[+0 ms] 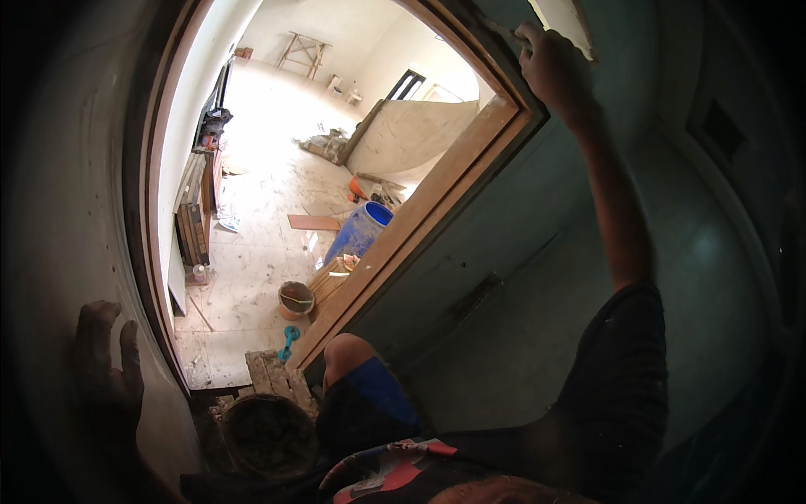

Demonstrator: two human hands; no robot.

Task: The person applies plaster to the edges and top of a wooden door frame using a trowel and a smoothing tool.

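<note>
My right hand point(558, 71) is raised to the upper right corner of the wooden door frame point(437, 220). Its fingers are curled, and what they hold is too hard to make out; a pale, narrow edge shows beside them, next to a bright opening. At the far left, my left hand point(109, 361) is in shadow against the plastered wall point(80, 210), its thumb and fingers apart and nothing in them. Below me, beside my bent knee point(348, 357), a round bucket point(269, 433) with dark contents stands by rough wooden planks point(270, 375).
Through the doorway, a small bucket point(295, 300) and a teal scoop-like tool point(290, 338) lie near the threshold. A blue drum point(357, 235) stands behind the frame. Stacked boards point(193, 218) lean on the left wall, and a wooden trestle point(304, 55) stands far back.
</note>
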